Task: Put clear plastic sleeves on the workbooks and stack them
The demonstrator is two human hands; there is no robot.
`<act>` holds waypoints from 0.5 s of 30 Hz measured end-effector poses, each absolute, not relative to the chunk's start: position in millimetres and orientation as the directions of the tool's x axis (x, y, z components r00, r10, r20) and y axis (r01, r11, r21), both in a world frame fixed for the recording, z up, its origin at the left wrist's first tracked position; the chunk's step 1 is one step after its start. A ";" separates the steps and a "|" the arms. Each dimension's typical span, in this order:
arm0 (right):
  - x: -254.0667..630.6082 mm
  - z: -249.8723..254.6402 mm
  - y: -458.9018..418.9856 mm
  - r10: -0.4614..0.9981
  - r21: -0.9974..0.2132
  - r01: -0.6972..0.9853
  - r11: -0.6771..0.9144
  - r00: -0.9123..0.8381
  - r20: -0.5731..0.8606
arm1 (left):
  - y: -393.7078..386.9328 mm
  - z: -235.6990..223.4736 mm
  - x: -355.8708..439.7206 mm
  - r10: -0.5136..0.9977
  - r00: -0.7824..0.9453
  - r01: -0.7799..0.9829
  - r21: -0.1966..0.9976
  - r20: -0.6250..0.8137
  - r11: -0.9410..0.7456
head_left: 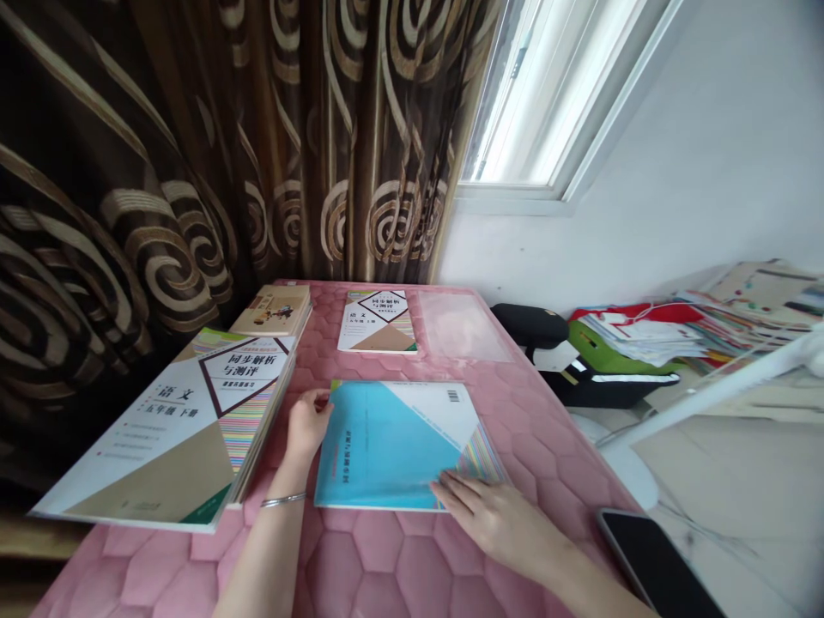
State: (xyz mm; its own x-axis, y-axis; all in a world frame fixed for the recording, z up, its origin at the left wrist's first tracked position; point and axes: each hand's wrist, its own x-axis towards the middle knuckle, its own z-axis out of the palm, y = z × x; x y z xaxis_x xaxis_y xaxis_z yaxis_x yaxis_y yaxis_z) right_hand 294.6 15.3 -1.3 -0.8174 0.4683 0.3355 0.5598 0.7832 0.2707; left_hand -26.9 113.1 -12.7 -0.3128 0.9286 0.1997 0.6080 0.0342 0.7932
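A blue-and-white workbook (386, 442) lies flat in front of me, with a barcode at its far right corner and a striped patch on the right. My left hand (310, 422) is at its far left edge, fingers bent and closed on that edge near the corner. My right hand (480, 508) rests on the near right part of the cover, its fingers stretched out flat. To the left of my left arm stands a stack of large workbooks (186, 421), the top one white, tan and green.
A smaller workbook (377, 330) lies farther back, beside a clear plastic sheet (464, 326). A tan book (274, 309) sits behind the stack. At right are a phone (657, 562), a white lamp arm (714, 399) and piled papers (644, 335). A patterned curtain (289, 129) hangs behind the pink tabletop (360, 558).
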 end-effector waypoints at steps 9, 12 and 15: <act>287.8 49.1 39.1 0.614 0.049 0.648 0.760 -0.740 0.273 | 114.4 -13.7 -27.7 0.920 -0.339 0.547 0.837 0.196 0.023; 290.2 86.7 68.6 0.648 -0.006 0.681 0.733 -0.695 0.312 | 115.7 -14.8 -29.2 0.912 -0.365 0.517 0.855 0.187 0.032; 286.8 126.2 113.8 0.695 -0.093 0.720 0.688 -0.617 0.368 | 116.0 -15.8 -29.3 0.900 -0.391 0.503 0.864 0.194 0.032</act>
State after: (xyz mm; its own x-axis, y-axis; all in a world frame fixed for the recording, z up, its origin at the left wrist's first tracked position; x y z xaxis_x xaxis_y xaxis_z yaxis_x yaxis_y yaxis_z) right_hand 286.8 113.8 126.2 -0.6173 0.6953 0.3682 0.7197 0.6881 -0.0927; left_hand -29.3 116.0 -15.8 -0.3908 0.8997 0.1943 0.5030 0.0320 0.8637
